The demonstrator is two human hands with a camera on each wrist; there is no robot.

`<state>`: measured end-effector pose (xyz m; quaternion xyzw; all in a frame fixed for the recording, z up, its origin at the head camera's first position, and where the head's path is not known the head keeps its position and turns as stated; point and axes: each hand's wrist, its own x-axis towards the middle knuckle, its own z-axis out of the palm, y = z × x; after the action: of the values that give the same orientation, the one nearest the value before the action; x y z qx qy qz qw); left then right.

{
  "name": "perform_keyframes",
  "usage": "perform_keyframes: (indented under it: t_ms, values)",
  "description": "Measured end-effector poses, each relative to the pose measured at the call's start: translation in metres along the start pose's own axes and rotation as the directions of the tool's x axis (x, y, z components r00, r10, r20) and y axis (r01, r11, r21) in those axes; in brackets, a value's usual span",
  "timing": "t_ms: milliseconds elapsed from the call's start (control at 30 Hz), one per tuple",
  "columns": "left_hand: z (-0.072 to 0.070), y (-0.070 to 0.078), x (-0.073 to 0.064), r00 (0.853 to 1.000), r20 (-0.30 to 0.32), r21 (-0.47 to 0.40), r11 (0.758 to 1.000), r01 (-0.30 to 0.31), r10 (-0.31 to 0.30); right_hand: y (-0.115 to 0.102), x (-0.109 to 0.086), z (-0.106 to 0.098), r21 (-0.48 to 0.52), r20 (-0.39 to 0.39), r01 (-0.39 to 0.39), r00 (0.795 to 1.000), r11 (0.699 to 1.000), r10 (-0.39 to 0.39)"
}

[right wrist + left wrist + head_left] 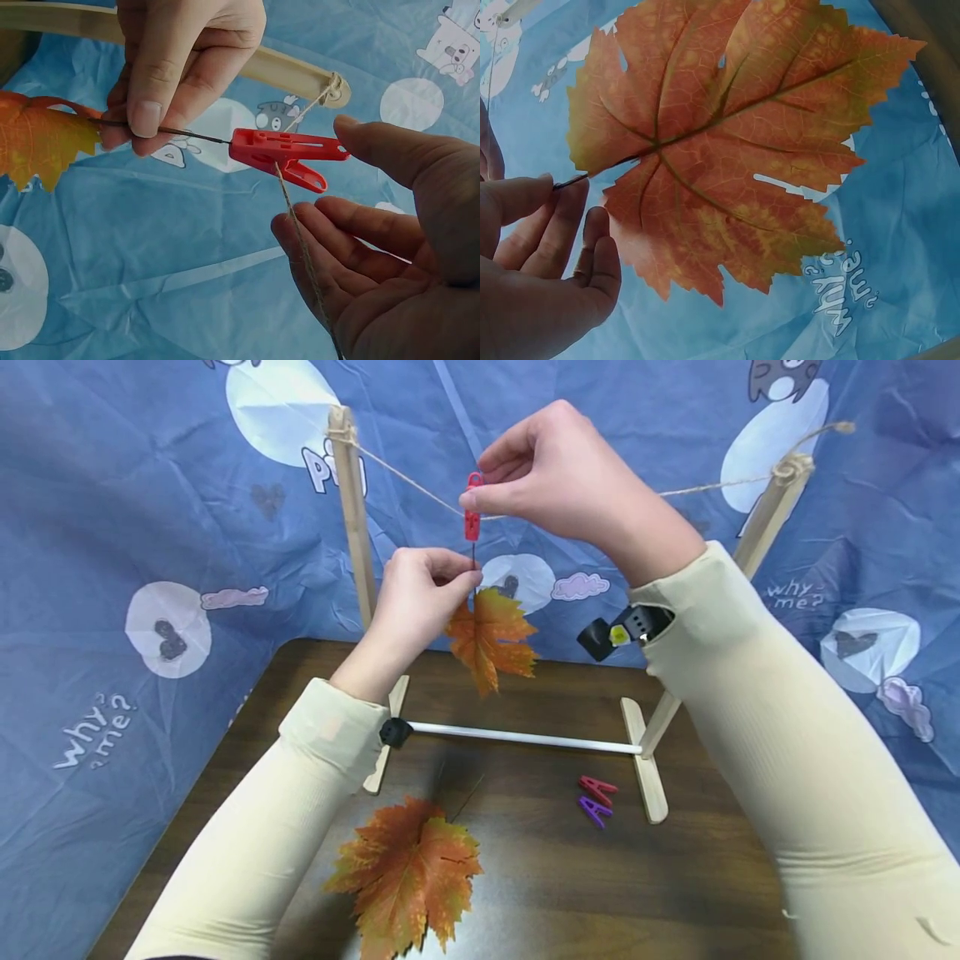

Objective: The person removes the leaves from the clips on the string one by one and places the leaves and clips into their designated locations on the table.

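Observation:
My left hand (423, 589) pinches the thin dark stem of an orange-green artificial leaf (491, 635) between thumb and fingers. The leaf hangs below it and fills much of the left wrist view (727, 142). Above, a red clothespin (262, 146) sits on the twine (300, 244), its jaws closed at the top of the stem. My right hand (562, 477) is at the clothespin's handle end. In the right wrist view its thumb (390, 154) touches one handle, while the other fingers (352, 255) spread loosely beneath, apart from the other handle.
The twine runs between two wooden posts (352, 518) joined low down by a white rod (525, 737). On the brown table (675, 877) lie a second leaf (412, 872), another red clothespin (597, 789) and a purple clothespin (595, 811). A blue patterned cloth (67, 635) hangs behind.

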<state>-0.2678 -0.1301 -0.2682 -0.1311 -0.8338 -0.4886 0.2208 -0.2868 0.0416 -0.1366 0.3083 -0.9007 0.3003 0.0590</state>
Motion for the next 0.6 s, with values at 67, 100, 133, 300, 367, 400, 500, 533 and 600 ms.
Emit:
perform_keyframes:
  t_ms: [67,100,133,300,367,400,500,533,600]
  values:
    - [0.0002,0.0004,-0.0004,1.0,-0.004,0.01,1.0,0.001,-0.001,0.0004,0.0012,0.0006,0.006,0.012,0.014,1.0,1.0,-0.014]
    - [0.0004,0.0007,-0.0007,1.0,-0.005,0.013,1.0,0.003,-0.003,0.0007,0.0016,0.0009,0.004,0.019,0.019,1.0,1.0,-0.019]
    - [0.0005,0.0009,-0.0008,1.0,-0.004,0.016,1.0,0.006,-0.006,0.0009,0.002,0.0011,0.0,0.023,0.022,1.0,1.0,-0.022]
    - [0.0013,0.0023,-0.0015,1.0,-0.005,0.027,1.0,0.003,-0.003,0.003,0.0029,0.0017,-0.016,0.033,0.015,0.999,1.0,-0.015]
    - [0.0012,0.0022,-0.0015,1.0,-0.006,0.028,1.0,0.001,0.0,0.0036,0.0032,0.0019,-0.02,0.034,0.016,0.999,1.0,-0.015]
    - [0.0011,0.0022,-0.0016,1.0,-0.006,0.027,1.0,-0.002,0.002,0.0036,0.0035,0.0019,-0.02,0.035,0.017,0.999,1.0,-0.016]
    - [0.0008,0.0019,-0.0015,1.0,-0.004,0.028,1.0,-0.009,0.009,0.0029,0.0046,0.0017,-0.037,0.04,0.025,0.999,0.999,-0.023]
    - [0.0007,0.0019,-0.0015,1.0,-0.002,0.027,1.0,-0.012,0.012,0.0026,0.0048,0.0015,-0.049,0.042,0.029,0.999,0.998,-0.027]
    - [0.0006,0.002,-0.0014,1.0,0.001,0.029,0.999,-0.018,0.018,0.0021,0.0052,0.0013,-0.073,0.043,0.036,0.999,0.997,-0.033]
